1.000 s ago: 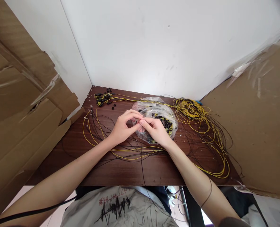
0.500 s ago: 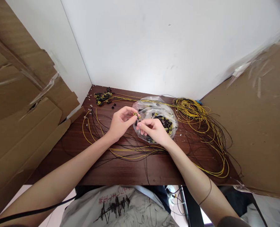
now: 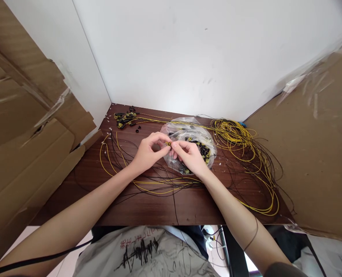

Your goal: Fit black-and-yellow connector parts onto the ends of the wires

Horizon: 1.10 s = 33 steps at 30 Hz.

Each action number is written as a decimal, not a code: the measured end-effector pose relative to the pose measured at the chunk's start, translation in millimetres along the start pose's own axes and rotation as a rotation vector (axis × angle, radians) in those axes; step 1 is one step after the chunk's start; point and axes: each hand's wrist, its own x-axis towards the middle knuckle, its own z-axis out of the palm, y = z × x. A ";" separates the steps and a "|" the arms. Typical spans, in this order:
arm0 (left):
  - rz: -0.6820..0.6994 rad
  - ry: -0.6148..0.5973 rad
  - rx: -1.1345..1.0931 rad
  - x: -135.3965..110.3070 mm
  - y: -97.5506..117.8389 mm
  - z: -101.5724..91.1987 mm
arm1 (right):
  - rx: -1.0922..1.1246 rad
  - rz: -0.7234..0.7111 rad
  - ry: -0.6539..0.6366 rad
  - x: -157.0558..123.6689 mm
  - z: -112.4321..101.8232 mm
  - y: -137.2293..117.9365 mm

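Over the middle of the dark wooden table, my left hand pinches a small black-and-yellow connector part between thumb and fingertips. Right against it, my right hand is closed in a pinch at the same spot. A thin black wire hangs from between the fingertips down past the table's front edge. My fingers cover most of the part and the wire's end. Beneath both hands lies a clear plastic bag with many black and yellow connector parts in it.
A tangle of yellow and black wires lies at the right back. Several assembled black-and-yellow pieces rest at the left back, near small black caps. Cardboard panels and a white wall enclose the table.
My hands have come together, the right one moving slightly up to meet the left. The connector part is turned and more covered by the fingers. The hanging wire has shifted left.
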 end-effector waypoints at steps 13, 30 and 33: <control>0.137 -0.097 0.091 -1.8 0.5 1.9 | -0.016 -0.025 -0.089 0.1 -0.2 5.0; 0.093 -0.100 0.020 -1.5 1.7 1.2 | -0.127 -0.068 -0.002 -0.4 -1.7 2.9; 0.082 -0.079 0.022 -1.3 0.2 1.1 | -0.317 -0.061 0.124 0.0 -8.3 3.6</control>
